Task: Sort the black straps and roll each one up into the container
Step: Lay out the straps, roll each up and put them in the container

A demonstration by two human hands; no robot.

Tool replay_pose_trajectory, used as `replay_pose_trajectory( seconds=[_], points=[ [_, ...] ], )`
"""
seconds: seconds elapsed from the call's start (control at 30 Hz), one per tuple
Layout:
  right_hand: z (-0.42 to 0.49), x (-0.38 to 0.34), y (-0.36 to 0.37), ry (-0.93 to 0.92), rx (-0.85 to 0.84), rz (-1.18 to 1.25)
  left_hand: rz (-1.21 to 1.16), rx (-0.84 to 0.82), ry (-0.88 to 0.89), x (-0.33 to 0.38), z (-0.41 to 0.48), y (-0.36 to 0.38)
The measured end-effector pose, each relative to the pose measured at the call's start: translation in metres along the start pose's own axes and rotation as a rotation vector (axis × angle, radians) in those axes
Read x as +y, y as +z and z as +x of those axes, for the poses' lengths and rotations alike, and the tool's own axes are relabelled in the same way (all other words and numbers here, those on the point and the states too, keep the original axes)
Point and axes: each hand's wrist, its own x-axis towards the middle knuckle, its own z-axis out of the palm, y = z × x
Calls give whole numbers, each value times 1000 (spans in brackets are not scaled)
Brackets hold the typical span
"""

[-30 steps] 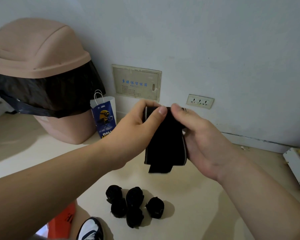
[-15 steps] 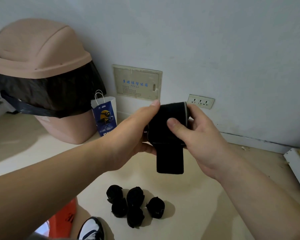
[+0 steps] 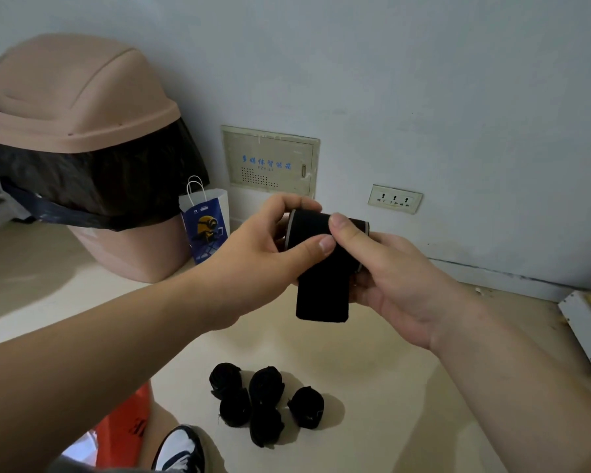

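A black strap (image 3: 323, 285), partly wound into a roll with a short tail hanging down, is held in the air between both hands. My left hand (image 3: 263, 247) grips the roll's left end, thumb pressed on its front. My right hand (image 3: 393, 268) holds the right end, thumb on top of the roll. Several rolled black straps (image 3: 263, 404) lie in a cluster on the cream floor below the hands. No container for the rolls can be made out.
A pink swing-lid bin (image 3: 82, 148) with a black liner stands at the left against the wall, a small blue paper bag (image 3: 207, 227) beside it. A wall socket (image 3: 394, 198) and panel (image 3: 270, 162) are behind. An orange bag (image 3: 123, 431) and a shoe (image 3: 181, 450) lie near the bottom edge. A white object (image 3: 587, 329) lies at right.
The strap has been wound further; its hanging tail is shorter. My left thumb has come onto the front of the roll and both hands have shifted slightly.
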Motion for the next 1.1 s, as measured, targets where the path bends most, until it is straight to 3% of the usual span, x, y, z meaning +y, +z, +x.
replay_pose_trajectory(
  seconds=[0.27, 0.43, 0.6, 0.8, 1.1],
  points=[
    [8, 11, 2, -154, 145, -45, -235, -65, -309, 1, 3, 4],
    [6, 11, 0, -186, 137, -42, -259, -106, -269, -2, 4, 4],
    [5, 9, 0, -191, 82, -27, -280, -44, -260, 0, 4, 1],
    [5, 12, 2, -273, 73, -290, -370, 1, -349, 3, 0, 0],
    [3, 3, -8, 52, -100, 36, -288, 22, -188, 2, 1, 0]
  ],
)
